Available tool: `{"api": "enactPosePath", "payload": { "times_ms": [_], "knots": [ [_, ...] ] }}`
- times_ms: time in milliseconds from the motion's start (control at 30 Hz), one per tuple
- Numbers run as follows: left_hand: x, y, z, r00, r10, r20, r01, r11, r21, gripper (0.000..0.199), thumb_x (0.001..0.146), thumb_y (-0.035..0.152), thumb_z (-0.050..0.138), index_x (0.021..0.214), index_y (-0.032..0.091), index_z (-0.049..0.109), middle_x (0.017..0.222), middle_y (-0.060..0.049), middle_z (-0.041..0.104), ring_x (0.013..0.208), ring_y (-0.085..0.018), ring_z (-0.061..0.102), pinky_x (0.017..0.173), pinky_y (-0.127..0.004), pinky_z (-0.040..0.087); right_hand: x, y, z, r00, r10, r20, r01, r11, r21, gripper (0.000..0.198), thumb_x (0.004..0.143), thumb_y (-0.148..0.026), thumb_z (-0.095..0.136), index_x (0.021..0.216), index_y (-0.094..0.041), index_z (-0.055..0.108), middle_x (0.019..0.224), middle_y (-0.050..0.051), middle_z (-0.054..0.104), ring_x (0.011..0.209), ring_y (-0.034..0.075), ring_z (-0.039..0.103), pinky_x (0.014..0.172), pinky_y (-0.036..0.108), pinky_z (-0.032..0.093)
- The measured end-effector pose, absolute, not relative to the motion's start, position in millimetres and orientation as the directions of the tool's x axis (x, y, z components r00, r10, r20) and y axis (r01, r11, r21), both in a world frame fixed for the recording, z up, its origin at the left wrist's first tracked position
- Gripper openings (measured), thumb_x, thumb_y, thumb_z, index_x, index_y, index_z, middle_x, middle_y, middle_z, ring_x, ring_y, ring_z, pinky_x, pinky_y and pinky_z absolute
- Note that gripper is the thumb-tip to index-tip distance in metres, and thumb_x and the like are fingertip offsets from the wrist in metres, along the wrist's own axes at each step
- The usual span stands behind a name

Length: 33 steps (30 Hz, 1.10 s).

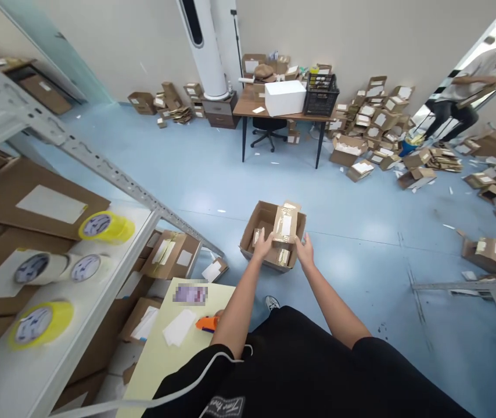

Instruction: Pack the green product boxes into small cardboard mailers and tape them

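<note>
A small taped cardboard box (284, 225) with a white label is held between my two hands, over a larger open carton (251, 227). My left hand (263, 246) grips its near left side, and my right hand (304, 253) grips its near right side. Inside the carton, a little taped box (283, 256) shows below the held box, and another (257, 236) lies close to my left fingers. The held box hides part of the carton's inside.
At left, a metal shelf (100, 273) bears yellow tape rolls (106, 226) and cartons. A pale yellow table (161, 342) by my left arm carries an orange tool (207, 323) and white papers (180, 327). Beyond stand a desk (248, 107), heaped boxes (372, 119) and a seated person (461, 93).
</note>
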State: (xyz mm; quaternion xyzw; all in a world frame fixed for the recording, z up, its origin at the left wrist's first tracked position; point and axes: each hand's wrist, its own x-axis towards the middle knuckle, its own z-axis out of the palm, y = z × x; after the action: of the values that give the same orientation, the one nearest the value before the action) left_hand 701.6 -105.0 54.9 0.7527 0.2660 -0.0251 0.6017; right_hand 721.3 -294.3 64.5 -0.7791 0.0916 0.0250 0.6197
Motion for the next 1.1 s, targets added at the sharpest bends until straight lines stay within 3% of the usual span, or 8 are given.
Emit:
{"api": "enactPosePath", "payload": {
  "times_ms": [100, 167, 300, 433, 600, 800, 1100],
  "knots": [
    [728.6, -97.9, 61.7, 0.838, 0.414, -0.355, 0.453, -0.164, 0.876, 0.069, 0.101, 0.047, 0.061, 0.161, 0.017, 0.044, 0.164, -0.016, 0.047, 0.152, -0.027, 0.047, 0.123, -0.037, 0.039, 745.8, -311.7, 82.7, 0.973, -0.194, -0.128, -0.167, -0.202, -0.965, 0.072, 0.085, -0.046, 0.067, 0.150, -0.018, 0.053, 0.144, 0.017, 0.065, 0.131, 0.029, 0.062, 0.106, 0.042, 0.053],
    [731.1, -91.0, 61.4, 0.822, 0.443, -0.357, 0.466, -0.166, 0.869, 0.062, 0.103, 0.042, 0.058, 0.158, 0.016, 0.048, 0.158, -0.017, 0.054, 0.146, -0.025, 0.054, 0.120, -0.035, 0.043, 747.9, -311.4, 89.7, 0.983, -0.162, -0.085, -0.113, -0.171, -0.979, 0.069, 0.085, -0.043, 0.066, 0.148, -0.019, 0.053, 0.140, 0.016, 0.067, 0.127, 0.028, 0.064, 0.102, 0.041, 0.055],
    [715.0, -79.5, 54.8, 0.793, 0.476, -0.380, 0.502, -0.159, 0.850, 0.051, 0.102, 0.036, 0.058, 0.150, 0.018, 0.057, 0.148, -0.015, 0.065, 0.135, -0.023, 0.063, 0.113, -0.033, 0.049, 732.7, -288.3, 89.7, 0.995, -0.055, -0.083, -0.088, -0.098, -0.991, 0.059, 0.084, -0.038, 0.064, 0.140, -0.020, 0.059, 0.125, 0.013, 0.073, 0.112, 0.025, 0.068, 0.095, 0.039, 0.058],
    [693.9, -69.1, 55.1, 0.782, 0.504, -0.366, 0.496, -0.148, 0.855, 0.050, 0.100, 0.034, 0.062, 0.148, 0.019, 0.059, 0.147, -0.016, 0.065, 0.134, -0.023, 0.064, 0.112, -0.035, 0.050, 716.7, -259.5, 85.9, 0.991, 0.068, -0.112, -0.106, -0.081, -0.991, 0.054, 0.082, -0.036, 0.064, 0.134, -0.021, 0.063, 0.118, 0.011, 0.074, 0.106, 0.024, 0.069, 0.093, 0.039, 0.058],
    [667.4, -55.0, 69.4, 0.795, 0.516, -0.319, 0.421, -0.091, 0.903, 0.050, 0.101, 0.030, 0.061, 0.149, 0.017, 0.058, 0.154, -0.016, 0.060, 0.138, -0.024, 0.061, 0.116, -0.036, 0.047, 709.4, -231.3, 90.6, 0.978, 0.175, -0.114, -0.094, -0.115, -0.989, 0.051, 0.083, -0.034, 0.062, 0.132, -0.021, 0.065, 0.124, 0.011, 0.074, 0.114, 0.026, 0.068, 0.095, 0.040, 0.058],
    [622.0, -40.0, 91.2, 0.782, 0.593, -0.194, 0.279, -0.055, 0.959, 0.053, 0.098, 0.042, 0.066, 0.146, 0.020, 0.062, 0.156, -0.015, 0.058, 0.142, -0.029, 0.057, 0.120, -0.044, 0.044, 695.1, -192.8, 96.5, 0.941, 0.329, -0.074, -0.036, -0.119, -0.992, 0.052, 0.084, -0.034, 0.062, 0.134, -0.022, 0.065, 0.134, 0.012, 0.071, 0.124, 0.028, 0.066, 0.099, 0.043, 0.057],
    [485.1, 2.5, 121.2, 0.581, 0.805, -0.122, 0.220, -0.010, 0.976, 0.055, 0.097, 0.049, 0.067, 0.145, 0.021, 0.063, 0.154, -0.014, 0.060, 0.140, -0.030, 0.058, 0.114, -0.043, 0.049, 612.2, -108.5, 97.7, 0.747, 0.665, -0.026, 0.047, -0.091, -0.995, 0.052, 0.085, -0.039, 0.065, 0.135, -0.023, 0.066, 0.140, 0.013, 0.069, 0.124, 0.030, 0.066, 0.101, 0.047, 0.056]
  ]
}}
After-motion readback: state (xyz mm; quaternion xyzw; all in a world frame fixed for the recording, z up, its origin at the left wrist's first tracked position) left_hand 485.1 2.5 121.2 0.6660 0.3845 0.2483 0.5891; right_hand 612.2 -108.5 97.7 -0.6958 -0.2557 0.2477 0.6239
